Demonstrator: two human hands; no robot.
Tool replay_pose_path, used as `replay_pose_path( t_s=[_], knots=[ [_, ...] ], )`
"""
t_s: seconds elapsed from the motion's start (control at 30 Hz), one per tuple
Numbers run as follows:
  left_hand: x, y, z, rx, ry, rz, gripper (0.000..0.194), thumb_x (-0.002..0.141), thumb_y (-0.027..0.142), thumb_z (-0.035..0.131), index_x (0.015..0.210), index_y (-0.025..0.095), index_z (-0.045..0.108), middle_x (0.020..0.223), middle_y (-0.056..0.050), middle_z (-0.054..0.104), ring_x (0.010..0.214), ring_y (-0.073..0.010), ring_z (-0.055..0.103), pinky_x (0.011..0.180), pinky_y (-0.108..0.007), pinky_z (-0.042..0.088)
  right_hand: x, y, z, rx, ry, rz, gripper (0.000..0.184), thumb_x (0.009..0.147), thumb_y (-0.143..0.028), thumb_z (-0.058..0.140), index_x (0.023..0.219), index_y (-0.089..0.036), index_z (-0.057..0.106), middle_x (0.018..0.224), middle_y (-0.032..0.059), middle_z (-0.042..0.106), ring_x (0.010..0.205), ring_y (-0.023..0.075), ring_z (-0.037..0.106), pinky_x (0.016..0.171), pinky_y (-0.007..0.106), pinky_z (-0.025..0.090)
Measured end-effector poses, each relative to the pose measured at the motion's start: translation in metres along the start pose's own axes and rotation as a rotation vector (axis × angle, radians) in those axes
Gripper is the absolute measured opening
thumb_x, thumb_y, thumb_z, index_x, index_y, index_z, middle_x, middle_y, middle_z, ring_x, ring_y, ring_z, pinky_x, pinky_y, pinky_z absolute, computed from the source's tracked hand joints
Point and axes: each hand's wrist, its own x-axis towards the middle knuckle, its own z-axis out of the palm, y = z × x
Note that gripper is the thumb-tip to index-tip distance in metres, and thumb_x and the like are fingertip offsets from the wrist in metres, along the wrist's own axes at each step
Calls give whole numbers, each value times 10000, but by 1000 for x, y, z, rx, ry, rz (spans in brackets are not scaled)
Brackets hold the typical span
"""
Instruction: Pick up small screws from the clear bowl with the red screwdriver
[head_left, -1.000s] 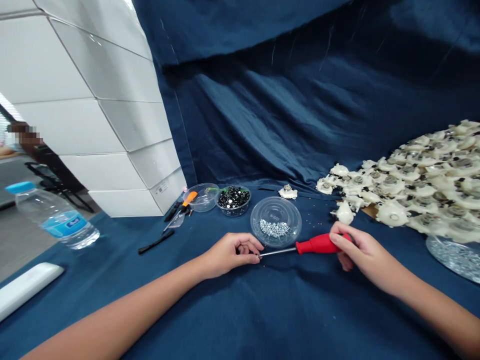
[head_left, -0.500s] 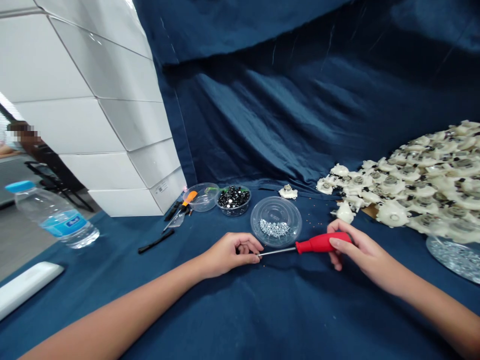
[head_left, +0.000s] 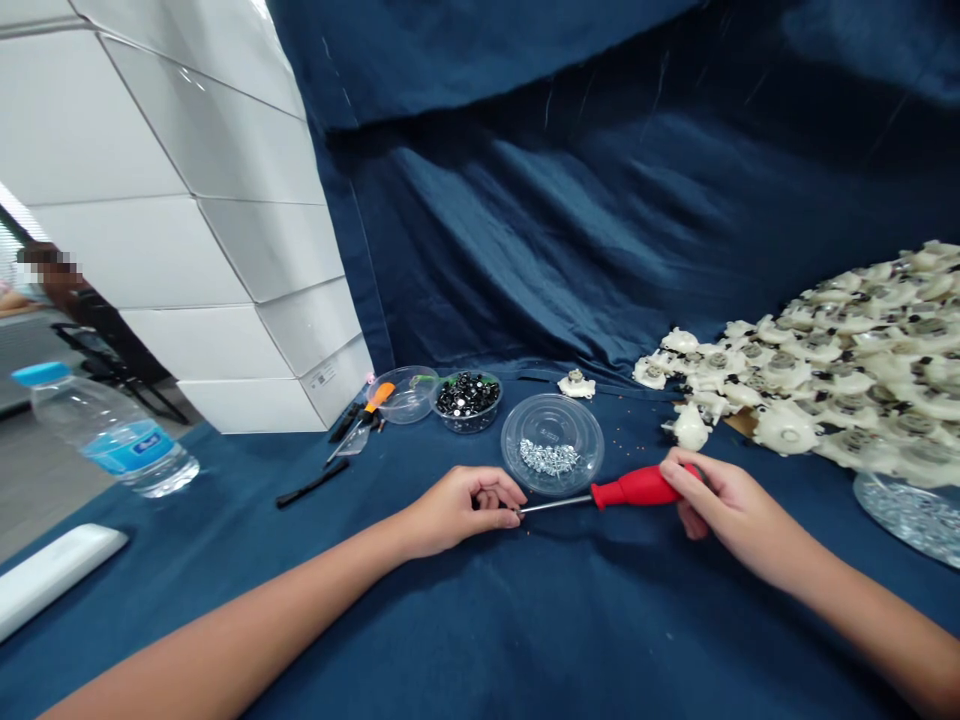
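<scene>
My right hand [head_left: 720, 507] is shut on the red handle of a screwdriver [head_left: 637, 488]. Its steel shaft [head_left: 555, 504] runs left, and the tip meets the fingers of my left hand [head_left: 471, 510]. That hand is curled on the blue cloth [head_left: 450, 620], and anything inside it is hidden. Just above the shaft stands a clear round plastic dish [head_left: 552, 445] holding small silver screws. Beyond my right hand lies a large pile of white plastic parts with round metal centres [head_left: 847, 370].
A bowl of small black parts [head_left: 466, 400], a clear dish [head_left: 405, 396] and an orange-handled tool [head_left: 377, 398] stand at the back. A water bottle [head_left: 112, 440] lies at left, white boxes [head_left: 255, 250] rise behind, and a tray of screws [head_left: 911, 515] sits at right.
My right hand has shifted its grip along the red handle, its fingers now nearer the handle's far end. The screwdriver and my left hand have hardly moved.
</scene>
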Motion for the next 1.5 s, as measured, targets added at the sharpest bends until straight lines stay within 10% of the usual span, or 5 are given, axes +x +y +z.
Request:
replay_pose_path(
  t_s=[0.17, 0.67, 0.83, 1.03, 1.5],
  knots=[
    [0, 1, 0, 28, 5, 2, 350, 900, 440, 881, 1105, 165, 808, 916, -38, 795, 708, -118, 578, 669, -238, 444, 1, 2, 2, 186, -27, -86, 370, 1042, -618, 637, 1120, -268, 547, 779, -27, 675, 689, 216, 650, 701, 346, 488],
    [-1, 4, 0, 78, -22, 18, 358, 907, 480, 879, 1091, 180, 815, 868, -33, 785, 715, -133, 610, 668, -242, 457, 2, 5, 0, -5, 6, -1, 491, 1095, -669, 519, 830, -256, 535, 574, -39, 552, 581, 192, 533, 640, 335, 423],
    [-1, 4, 0, 80, -21, 27, 362, 885, 473, 900, 1073, 175, 816, 826, -19, 761, 703, -129, 606, 655, -238, 449, 2, 4, 1, 151, -20, -97, 340, 1037, -591, 634, 1062, -265, 541, 788, -19, 663, 704, 220, 642, 725, 355, 483],
    [-2, 3, -1, 85, -28, 24, 361, 905, 481, 882, 1087, 175, 821, 862, -35, 788, 722, -134, 629, 662, -238, 464, -1, 0, -1, -50, 21, -11, 488, 1090, -668, 524, 831, -255, 543, 567, -42, 544, 566, 183, 502, 612, 328, 371],
    [-2, 3, -1, 80, -18, 25, 333, 887, 430, 902, 1073, 165, 823, 828, -24, 771, 712, -133, 619, 657, -239, 460, 1, 1, 0, 51, -6, -50, 402, 1094, -644, 522, 996, -257, 569, 734, -10, 644, 683, 218, 605, 703, 358, 464]
  ],
)
